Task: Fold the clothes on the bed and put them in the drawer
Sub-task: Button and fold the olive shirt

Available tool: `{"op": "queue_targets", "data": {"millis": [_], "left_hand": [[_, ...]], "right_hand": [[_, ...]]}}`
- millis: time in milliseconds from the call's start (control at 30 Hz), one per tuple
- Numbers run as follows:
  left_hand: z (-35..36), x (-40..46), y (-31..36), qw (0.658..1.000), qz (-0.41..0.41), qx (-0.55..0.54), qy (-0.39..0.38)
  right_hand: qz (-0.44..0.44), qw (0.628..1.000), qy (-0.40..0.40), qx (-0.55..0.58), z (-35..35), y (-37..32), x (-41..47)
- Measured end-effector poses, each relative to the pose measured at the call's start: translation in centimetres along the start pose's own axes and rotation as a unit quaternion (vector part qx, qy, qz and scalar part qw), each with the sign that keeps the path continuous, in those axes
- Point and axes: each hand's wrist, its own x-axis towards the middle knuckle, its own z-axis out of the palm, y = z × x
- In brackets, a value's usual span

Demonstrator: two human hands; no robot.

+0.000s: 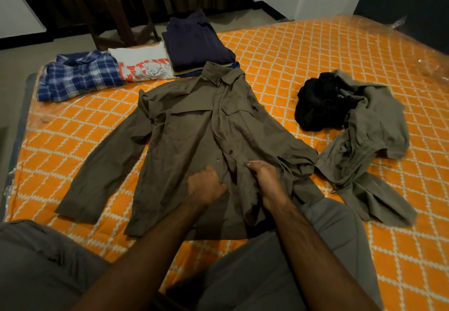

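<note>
Olive-brown button-up shirt [194,136] lay spread face-up on the bed [315,51] for folding; left hand [205,185] and right hand [264,177] each pinched its placket, apparently to button it.

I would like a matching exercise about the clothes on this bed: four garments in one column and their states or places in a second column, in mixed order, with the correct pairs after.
Garments:
1. olive-brown long-sleeved button shirt
2. blue and white plaid shirt
3. black crumpled garment
4. dark navy folded garment

States:
A. on top of a folded stack at the far edge
B. spread flat, both hands on its front
C. folded, leftmost in the far row
D. bunched in a heap on the right

Pairs: 1-B, 2-C, 3-D, 4-A
</note>
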Motion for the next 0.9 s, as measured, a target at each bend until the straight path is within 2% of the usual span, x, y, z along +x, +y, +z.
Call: {"op": "queue_targets", "data": {"millis": [133, 200, 267, 433, 533, 667, 800, 900], "left_hand": [[-0.5, -0.2, -0.8, 0.998, 0.004, -0.057, -0.015], [-0.5, 0.1, -2.2, 0.988, 0.001, -0.148, -0.034], [-0.6, 0.3, -3.4, 0.974, -0.019, -0.224, -0.032], [-0.2, -0.6, -4.1, 0.951, -0.009, -0.308, 0.031], [0.5, -0.9, -3.9, 0.943, -0.013, -0.328, 0.061], [0.9, -1.1, -3.8, 0.932, -0.028, -0.355, 0.068], [0.9, -1.0, -3.9, 0.912, -0.053, -0.403, 0.06], [0.7, -0.7, -4.1, 0.903, -0.05, -0.422, 0.061]], "right_hand": [[0.005, 0.997, -0.074, 0.004, -0.1, 0.8, 0.0], [-0.003, 0.992, -0.118, -0.041, -0.2, 1.1, -0.3], [-0.042, 0.983, -0.131, -0.121, -0.1, 1.3, -0.4], [-0.108, 0.957, -0.084, -0.254, 1.5, 2.2, -0.1], [-0.163, 0.919, -0.059, -0.354, 2.5, 2.5, -1.0], [-0.186, 0.898, -0.046, -0.395, 4.1, 3.8, -1.6], [-0.194, 0.904, -0.04, -0.378, 4.7, 4.0, -1.5], [-0.151, 0.945, 0.021, -0.291, 3.7, 2.9, -1.0]]}}
